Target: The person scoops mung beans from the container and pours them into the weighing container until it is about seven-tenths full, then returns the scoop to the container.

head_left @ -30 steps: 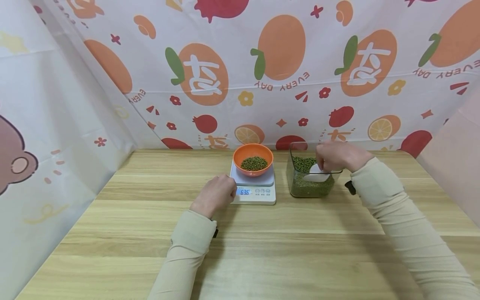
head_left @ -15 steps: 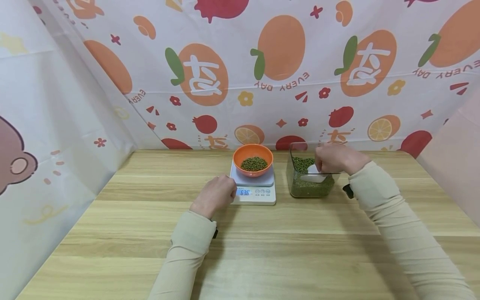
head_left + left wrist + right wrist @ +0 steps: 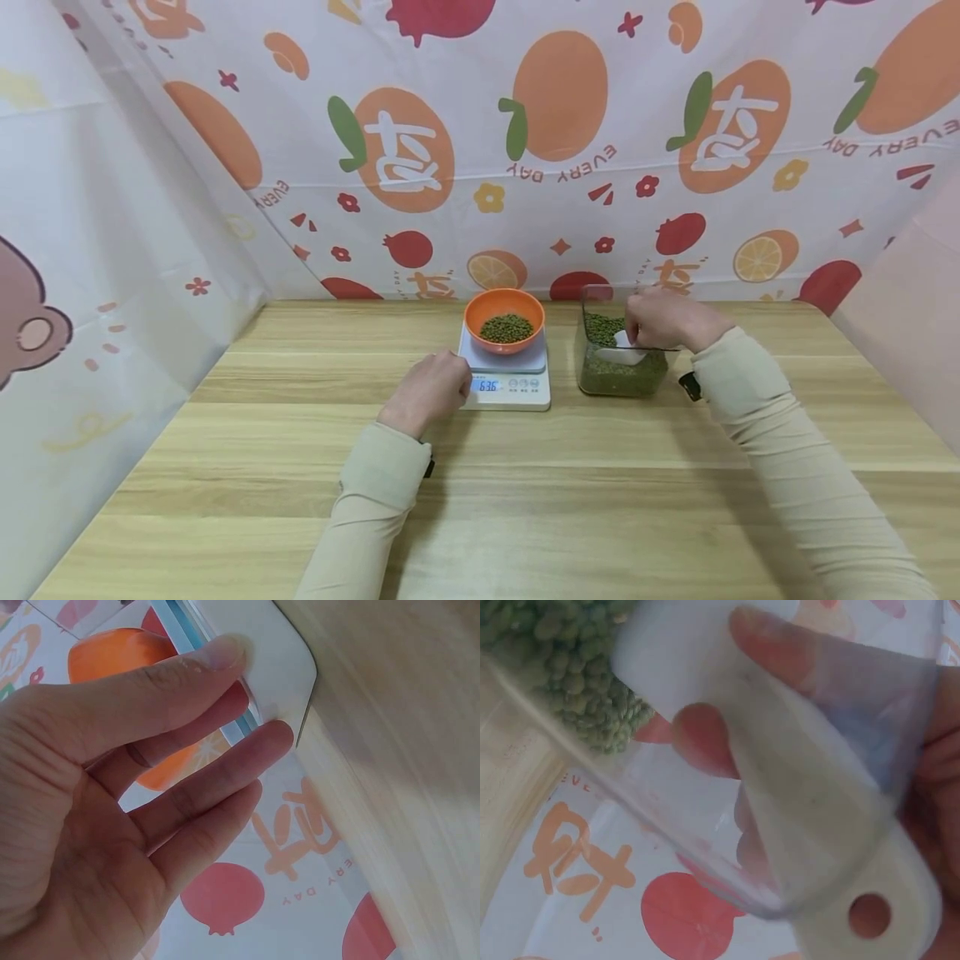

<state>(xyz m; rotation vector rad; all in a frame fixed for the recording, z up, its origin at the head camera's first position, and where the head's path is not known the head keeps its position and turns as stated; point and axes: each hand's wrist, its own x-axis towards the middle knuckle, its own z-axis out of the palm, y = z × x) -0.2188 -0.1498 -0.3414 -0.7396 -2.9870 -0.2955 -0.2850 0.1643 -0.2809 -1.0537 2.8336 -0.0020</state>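
Observation:
In the head view my right hand (image 3: 663,319) reaches into a clear box (image 3: 618,383) of green mung beans (image 3: 603,329) and grips a white scoop (image 3: 624,350). Up close in the right wrist view, the fingers and thumb close round the scoop's handle (image 3: 802,787), which has a hole at its end. My left hand (image 3: 426,392) holds the front left corner of a white kitchen scale (image 3: 525,397), its thumb and fingertips at the edge (image 3: 281,682). On the scale stands an orange bowl (image 3: 506,298) with mung beans in it; the display seems to read 63.6.
The box stands just right of the scale, near the back of the wooden table (image 3: 570,517). A fruit-patterned cloth (image 3: 555,200) hangs right behind both. Another white cloth (image 3: 150,250) closes off the left side.
My right hand has shifted slightly left with the scoop inside the box. The left hand stays at the scale, and the bowl and the display look the same.

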